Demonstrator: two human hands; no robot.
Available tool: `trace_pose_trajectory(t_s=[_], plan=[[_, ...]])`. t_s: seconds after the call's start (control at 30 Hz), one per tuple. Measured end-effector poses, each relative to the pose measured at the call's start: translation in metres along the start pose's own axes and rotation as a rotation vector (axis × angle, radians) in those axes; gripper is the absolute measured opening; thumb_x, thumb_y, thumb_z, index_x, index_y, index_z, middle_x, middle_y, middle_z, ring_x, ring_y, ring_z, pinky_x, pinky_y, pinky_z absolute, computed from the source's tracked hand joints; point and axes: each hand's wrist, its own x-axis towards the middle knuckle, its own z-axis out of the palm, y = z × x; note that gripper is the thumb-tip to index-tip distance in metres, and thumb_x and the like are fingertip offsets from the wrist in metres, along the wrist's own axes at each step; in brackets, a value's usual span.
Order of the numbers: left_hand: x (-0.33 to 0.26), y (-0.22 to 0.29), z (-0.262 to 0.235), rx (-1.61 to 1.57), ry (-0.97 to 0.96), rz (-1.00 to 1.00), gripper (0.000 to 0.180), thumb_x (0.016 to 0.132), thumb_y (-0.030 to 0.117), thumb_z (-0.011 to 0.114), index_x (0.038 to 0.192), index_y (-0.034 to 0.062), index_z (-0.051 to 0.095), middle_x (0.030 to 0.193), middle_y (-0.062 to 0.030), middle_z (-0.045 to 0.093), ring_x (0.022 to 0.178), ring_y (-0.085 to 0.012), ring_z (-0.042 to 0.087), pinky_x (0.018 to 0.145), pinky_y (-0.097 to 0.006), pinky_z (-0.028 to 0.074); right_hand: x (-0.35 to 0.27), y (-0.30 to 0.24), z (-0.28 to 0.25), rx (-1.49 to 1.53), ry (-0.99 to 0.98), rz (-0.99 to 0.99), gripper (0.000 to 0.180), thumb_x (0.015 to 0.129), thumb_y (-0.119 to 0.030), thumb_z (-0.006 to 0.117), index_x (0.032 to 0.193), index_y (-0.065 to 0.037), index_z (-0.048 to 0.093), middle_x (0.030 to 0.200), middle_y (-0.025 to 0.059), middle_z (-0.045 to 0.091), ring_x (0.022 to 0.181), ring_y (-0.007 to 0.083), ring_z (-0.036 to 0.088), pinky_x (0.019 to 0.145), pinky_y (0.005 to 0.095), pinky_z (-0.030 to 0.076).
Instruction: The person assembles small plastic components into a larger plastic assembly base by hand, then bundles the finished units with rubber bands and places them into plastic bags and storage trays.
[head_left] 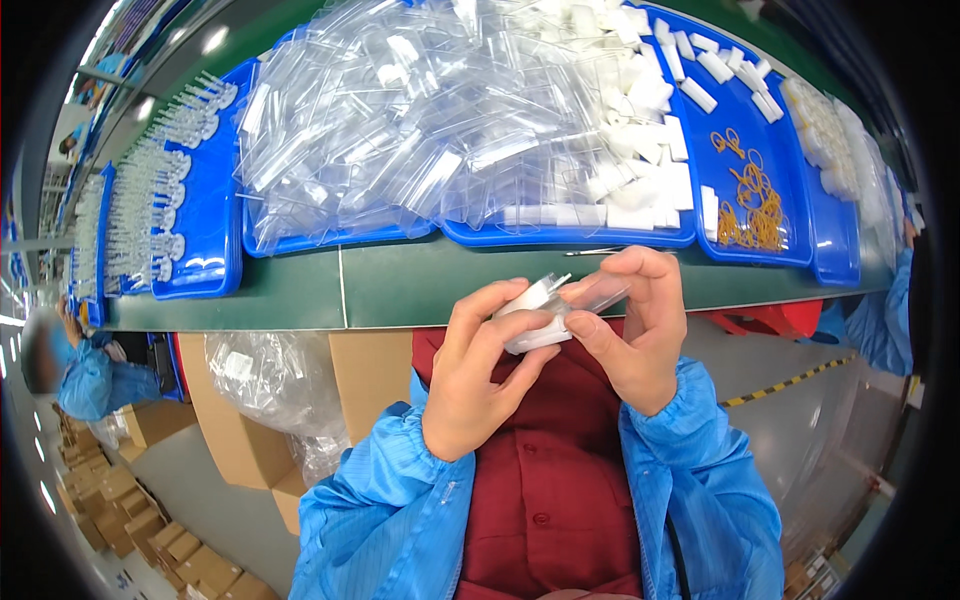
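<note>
Just off the front edge of the green bench [400, 285], both hands are raised close together. My left hand [480, 370] grips a small white block [534, 298] between thumb and fingers. My right hand [637, 335] pinches a clear plastic sleeve [602, 292] that meets the block. Whether the block is partly inside the sleeve I cannot tell. Beyond the hands lies a large heap of clear plastic sleeves [380, 130] in blue trays [570, 236]. White blocks [650, 185] are piled along the heap's right side.
A blue tray at right [735, 170] holds orange rubber bands [755, 205] and white blocks. Clear-tipped parts line a blue tray at left [210, 230]. A thin metal tool [600, 252] lies on the bench. An open carton [370, 380] with plastic bags stands below left. Co-workers [95, 375] sit either side.
</note>
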Motion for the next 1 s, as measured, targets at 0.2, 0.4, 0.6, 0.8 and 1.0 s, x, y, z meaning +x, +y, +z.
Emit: trace_pose_trajectory(t_s=[0.2,0.4,0.6,0.8,1.0], plan=[[0.000,-0.006,0.001,-0.066,-0.097,-0.062,0.036,0.078,-0.008,0.077,0.108,0.0001,0.060,0.134,-0.0161,0.049,0.121,-0.0268,0.057,0.097,-0.038,0.054,0.001,0.000,-0.011,0.186,0.039,0.100,0.047,0.083,0.000,0.078,0.117,-0.003,0.046,0.098,0.0119,0.069,0.094,0.0145,0.067,0.085,0.0285,0.053],[0.008,-0.002,0.010,-0.505,-0.139,-0.297,0.030,0.081,-0.006,0.076,0.108,0.0001,0.062,0.132,-0.0128,0.049,0.118,-0.0241,0.059,0.098,-0.035,0.055,-0.001,-0.001,-0.026,0.384,0.141,0.317,0.038,0.087,-0.005,0.076,0.114,-0.004,0.049,0.090,0.0078,0.068,0.086,0.0107,0.063,0.078,0.0253,0.050],[0.013,-0.001,0.018,-0.594,-0.195,-0.327,0.027,0.084,-0.005,0.075,0.107,-0.0009,0.061,0.131,-0.0126,0.049,0.118,-0.0230,0.058,0.099,-0.035,0.055,-0.001,-0.008,-0.027,0.387,0.212,0.291,0.031,0.092,-0.017,0.072,0.110,-0.005,0.050,0.088,0.0088,0.066,0.081,0.0127,0.062,0.075,0.0262,0.051],[0.015,0.001,0.014,-0.564,-0.162,-0.322,0.025,0.085,-0.004,0.074,0.107,-0.0007,0.061,0.130,-0.0123,0.050,0.117,-0.0219,0.059,0.098,-0.034,0.056,-0.009,0.000,-0.022,0.188,0.133,0.108,0.032,0.088,-0.009,0.076,0.106,-0.004,0.051,0.092,0.0079,0.067,0.082,0.0105,0.063,0.073,0.0242,0.050],[0.013,0.003,0.015,-0.680,-0.106,-0.443,0.023,0.087,-0.002,0.073,0.106,-0.0004,0.060,0.127,-0.0119,0.053,0.112,-0.0200,0.061,0.092,-0.032,0.057,-0.008,0.005,-0.016,0.188,0.151,0.128,0.035,0.084,-0.007,0.080,0.099,-0.006,0.049,0.091,0.0079,0.068,0.082,0.0116,0.064,0.074,0.0250,0.050]])
